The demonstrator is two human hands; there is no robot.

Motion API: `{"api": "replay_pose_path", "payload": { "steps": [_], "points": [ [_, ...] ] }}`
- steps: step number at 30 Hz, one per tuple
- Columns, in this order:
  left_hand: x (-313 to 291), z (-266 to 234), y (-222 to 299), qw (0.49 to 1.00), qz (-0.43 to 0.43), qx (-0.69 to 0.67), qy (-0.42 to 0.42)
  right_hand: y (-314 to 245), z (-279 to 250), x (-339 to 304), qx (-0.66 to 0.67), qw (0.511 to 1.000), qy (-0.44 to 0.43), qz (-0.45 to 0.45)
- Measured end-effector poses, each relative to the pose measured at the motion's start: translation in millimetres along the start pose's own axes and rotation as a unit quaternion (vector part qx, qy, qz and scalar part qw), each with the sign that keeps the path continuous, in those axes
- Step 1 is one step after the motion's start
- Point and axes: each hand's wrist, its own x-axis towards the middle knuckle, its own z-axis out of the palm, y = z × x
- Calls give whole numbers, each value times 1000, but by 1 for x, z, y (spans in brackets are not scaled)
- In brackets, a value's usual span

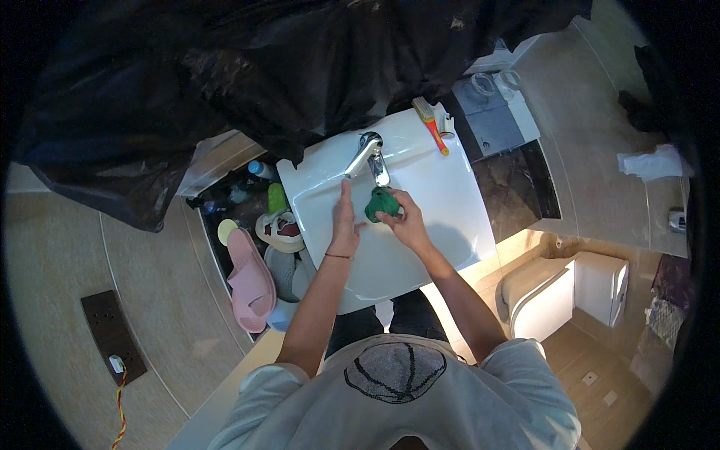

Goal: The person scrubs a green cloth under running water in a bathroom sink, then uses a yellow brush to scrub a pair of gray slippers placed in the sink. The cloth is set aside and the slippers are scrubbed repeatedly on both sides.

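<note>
Wad (green, crumpled; cloth or scrubber, can't tell) [382,205] is just on the wearer's side of the tap [367,154], over the basin [454,206]. Right hand [409,225] has it: thumb and fingers close on its right side, so the wad lies left of those fingertips. How hard they pinch, can't tell.

Left hand [343,229] is on the tap's near-left side. Fingers straight and together, thumb held off toward the wad, nothing visible in the grasp. Fingertips aim at the tap, just short of its left chrome arm; contact unclear at this angle. Thumb is just beside the wad's lower left edge; can't confirm a gap.

Key relation, my read: wad sits between the two hands, right of the left palm, with its left face free. Right hand is nearer (it's the one holding); left has only a short sideways reach.

Orientation: wad is compact, nearly round, so no firm long axis. If anything, its upper end points at the tap's foot and its lower end back toward the wearer. Brush [433,129] lies right of the tap, well apart from both hands.
</note>
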Motion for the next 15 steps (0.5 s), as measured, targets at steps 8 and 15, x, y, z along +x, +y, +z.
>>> {"api": "replay_pose_path", "payload": {
  "steps": [8, 15],
  "points": [
    [38, -4, -53, 930, -197, -164, -263, -50, -36, -61, -65, 990, -112, -55],
    [5, -2, -55, 926, 136, 171, -309, -28, -57, -63, -177, 976, -46, 123]
  ]
}}
